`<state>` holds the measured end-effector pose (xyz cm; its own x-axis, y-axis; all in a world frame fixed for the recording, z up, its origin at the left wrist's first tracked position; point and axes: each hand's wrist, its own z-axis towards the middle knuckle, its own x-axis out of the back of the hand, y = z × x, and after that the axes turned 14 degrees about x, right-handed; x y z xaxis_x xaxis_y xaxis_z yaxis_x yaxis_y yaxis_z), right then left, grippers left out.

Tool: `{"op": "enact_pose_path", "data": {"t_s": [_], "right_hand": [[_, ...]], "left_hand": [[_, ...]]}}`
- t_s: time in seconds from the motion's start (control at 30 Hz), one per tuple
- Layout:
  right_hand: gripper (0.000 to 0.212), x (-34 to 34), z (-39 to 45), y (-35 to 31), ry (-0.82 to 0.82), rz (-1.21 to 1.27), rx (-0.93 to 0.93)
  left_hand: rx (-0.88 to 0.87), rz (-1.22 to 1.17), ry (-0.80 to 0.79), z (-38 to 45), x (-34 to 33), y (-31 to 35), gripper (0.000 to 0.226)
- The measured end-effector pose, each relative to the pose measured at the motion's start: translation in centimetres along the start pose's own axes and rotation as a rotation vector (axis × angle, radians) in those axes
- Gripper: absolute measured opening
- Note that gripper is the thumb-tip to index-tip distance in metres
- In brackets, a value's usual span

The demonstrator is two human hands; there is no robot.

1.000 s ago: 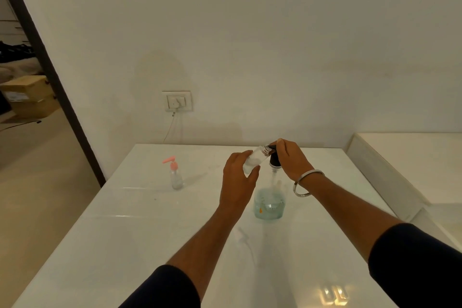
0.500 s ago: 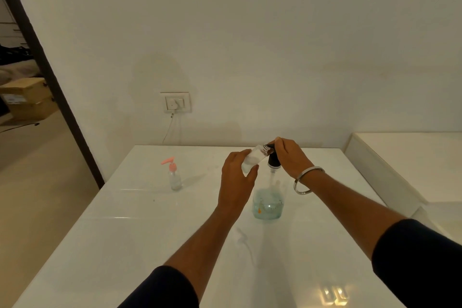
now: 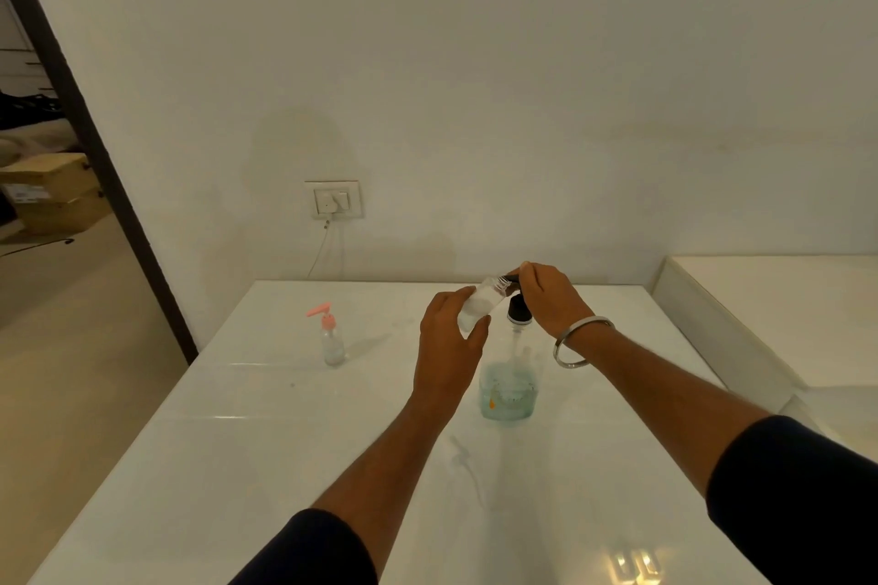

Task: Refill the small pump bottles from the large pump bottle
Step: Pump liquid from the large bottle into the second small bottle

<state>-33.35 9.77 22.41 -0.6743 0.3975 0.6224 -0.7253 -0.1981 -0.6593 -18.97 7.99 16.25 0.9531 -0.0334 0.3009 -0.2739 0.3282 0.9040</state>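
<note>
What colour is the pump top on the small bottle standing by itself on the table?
Pink, seen in the head view.

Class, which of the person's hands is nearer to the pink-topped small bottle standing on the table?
Left. The left hand is just right of the pink-topped bottle; the right hand is farther right, over the large bottle.

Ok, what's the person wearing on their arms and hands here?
Both arms have dark, navy-looking sleeves pushed up above the forearms. The right wrist carries a plain round silver metal bangle. The left hand and right hand are bare: no gloves, and no rings visible.
</note>
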Motion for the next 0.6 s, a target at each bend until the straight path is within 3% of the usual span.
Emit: {"op": "enact_pose_path", "data": {"t_s": [0.3,0.6], "right_hand": [[0.04,-1.2,-0.2,1.1,0.019,0.056,-0.079],[0.032,-0.1,-0.2,0.1,0.023,0.003,-0.009]], "left_hand": [[0.033,-0.015,0.011,-0.1,-0.8,-0.8,0.034],[0.023,-0.011,-0.01,-0.2,-0.1,0.0,0.036]]}}
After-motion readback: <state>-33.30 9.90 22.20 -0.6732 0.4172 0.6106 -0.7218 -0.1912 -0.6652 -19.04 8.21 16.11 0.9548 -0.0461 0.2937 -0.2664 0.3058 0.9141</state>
